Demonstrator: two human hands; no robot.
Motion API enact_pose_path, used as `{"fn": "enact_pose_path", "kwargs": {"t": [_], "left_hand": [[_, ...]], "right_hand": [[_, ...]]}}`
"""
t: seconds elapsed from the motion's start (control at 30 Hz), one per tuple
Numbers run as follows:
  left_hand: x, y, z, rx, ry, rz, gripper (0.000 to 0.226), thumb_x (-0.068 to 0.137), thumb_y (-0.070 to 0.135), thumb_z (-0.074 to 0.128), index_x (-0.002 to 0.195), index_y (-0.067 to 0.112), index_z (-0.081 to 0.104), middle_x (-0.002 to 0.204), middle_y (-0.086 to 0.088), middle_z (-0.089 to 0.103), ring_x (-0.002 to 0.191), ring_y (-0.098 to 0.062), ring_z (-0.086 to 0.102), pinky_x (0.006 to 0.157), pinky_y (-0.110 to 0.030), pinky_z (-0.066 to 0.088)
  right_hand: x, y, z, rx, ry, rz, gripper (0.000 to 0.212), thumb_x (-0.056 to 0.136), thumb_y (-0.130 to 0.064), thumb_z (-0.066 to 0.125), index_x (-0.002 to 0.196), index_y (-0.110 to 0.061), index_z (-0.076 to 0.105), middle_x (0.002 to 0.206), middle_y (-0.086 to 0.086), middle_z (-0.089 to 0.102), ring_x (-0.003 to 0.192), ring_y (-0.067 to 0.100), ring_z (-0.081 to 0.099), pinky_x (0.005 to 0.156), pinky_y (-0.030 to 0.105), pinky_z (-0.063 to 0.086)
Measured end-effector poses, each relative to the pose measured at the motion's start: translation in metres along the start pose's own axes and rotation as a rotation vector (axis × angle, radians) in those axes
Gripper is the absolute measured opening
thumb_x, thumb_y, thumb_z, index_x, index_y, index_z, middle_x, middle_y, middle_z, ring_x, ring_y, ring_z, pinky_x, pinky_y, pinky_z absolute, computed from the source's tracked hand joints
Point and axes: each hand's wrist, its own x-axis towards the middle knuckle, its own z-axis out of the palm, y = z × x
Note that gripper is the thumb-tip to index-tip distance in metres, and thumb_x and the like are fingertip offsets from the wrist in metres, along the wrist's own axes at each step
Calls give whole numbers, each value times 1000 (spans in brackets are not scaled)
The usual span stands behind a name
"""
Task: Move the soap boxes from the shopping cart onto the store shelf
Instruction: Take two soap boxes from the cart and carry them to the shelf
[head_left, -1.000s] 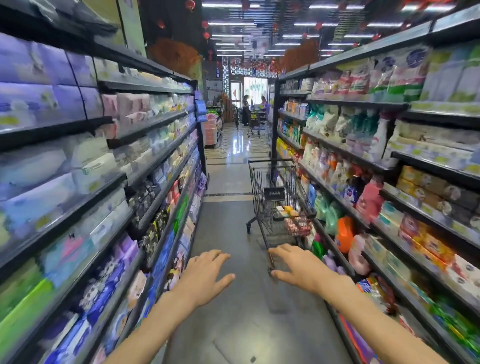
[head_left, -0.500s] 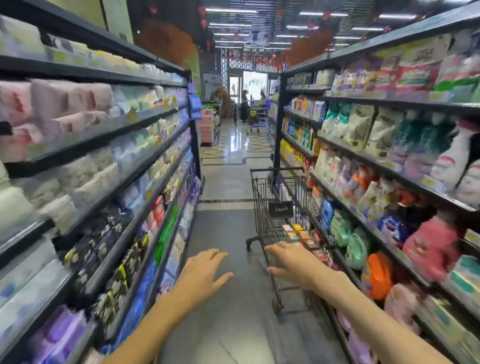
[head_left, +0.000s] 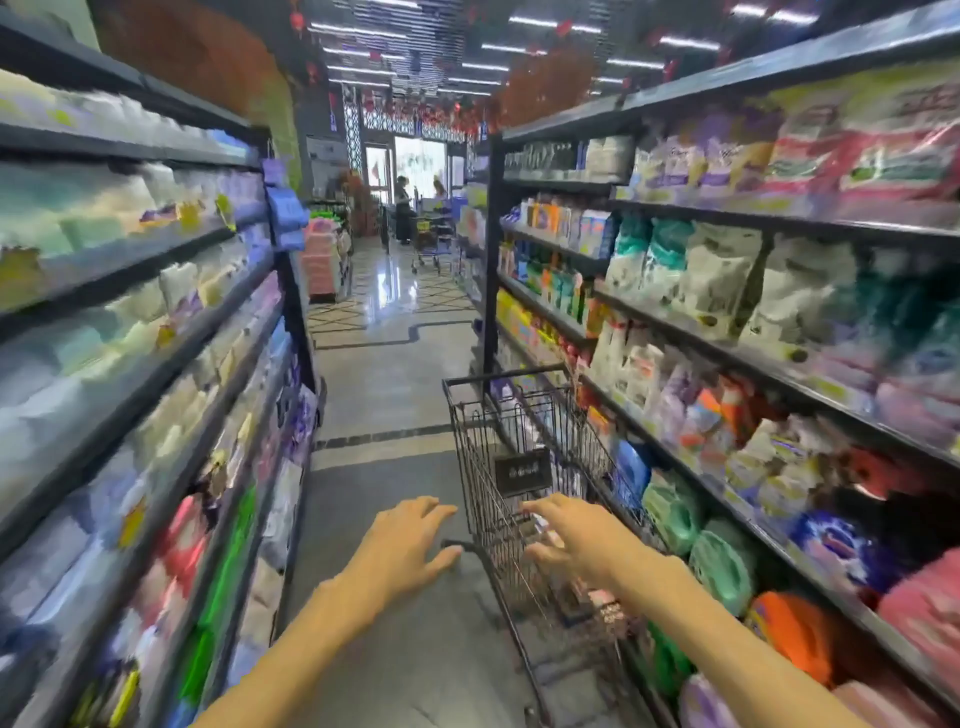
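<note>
— What's on your far left?

— A tall rack of shelves (head_left: 156, 332) running down the aisle, packed with soft pale packs up high and brighter packets lower down. It is all smeared by blur, so I can't read any of it.

— And your left hand?

— My left hand (head_left: 402, 545) is stretched out palm down over the grey floor (head_left: 384, 499). The fingers are straight and fanned a little apart, the thumb out to the side. It holds nothing. The thumb tip is just beside the near left corner of the cart's rail; whether it touches, I cannot tell.

— The cart itself?

— A dark wire shopping cart (head_left: 478, 431) stands ahead of me, right up against the right-hand shelves, with a small dark plate (head_left: 522, 470) hanging inside its near end.

— Your right hand?

— My right hand (head_left: 571, 535) reaches over the near end of the cart, above the basket. Its fingers are loose and spread, slightly bent, gripping nothing.

— Where are the soap boxes?

— Low in the cart's basket, below and past my right wrist, there is a blurred patch of small packs, the soap boxes (head_left: 605, 613) as far as I can make out. My fingers are apart from them.

— And further right?

— The store shelf (head_left: 779, 374) runs along the aisle, loaded with pouches, bottles and green, orange and pink jugs near the floor.
</note>
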Motion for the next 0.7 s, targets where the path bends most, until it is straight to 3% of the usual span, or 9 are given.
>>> {"fn": "enact_pose_path", "kwargs": {"t": [0.13, 0.3, 0.47, 0.7], "left_hand": [[96, -24, 9, -15, 3, 71, 62, 100, 59, 42, 153, 26, 35, 156, 1, 39, 143, -21, 37, 114, -38, 35], [229, -39, 21, -5, -33, 172, 88, 82, 75, 14, 152, 27, 36, 152, 3, 43, 140, -19, 41, 113, -37, 39], [362, -31, 24, -15, -41, 283, 63, 98, 60, 42, 151, 27, 37, 150, 3, 45, 137, -20, 44, 110, -38, 41], [506, 8, 51, -10, -106, 520, 62, 99, 60, 40, 152, 28, 34, 152, 2, 42, 140, -23, 40, 112, -42, 39]], "right_hand": [[76, 50, 4, 40, 18, 65, 63, 96, -51, 53, 151, -27, 35, 149, -2, 46, 132, 20, 49, 105, 40, 45], [153, 131, 2, 88, 35, 195, 66, 95, -53, 54, 152, -29, 32, 150, -2, 44, 131, 21, 49, 104, 41, 45], [207, 211, -14, 122, 76, 331, 65, 95, -55, 54, 151, -30, 34, 152, -3, 43, 135, 20, 45, 106, 42, 43], [239, 297, -13, 192, 99, 571, 64, 92, -53, 58, 148, -30, 39, 144, 0, 50, 129, 24, 51, 103, 44, 45]]}}
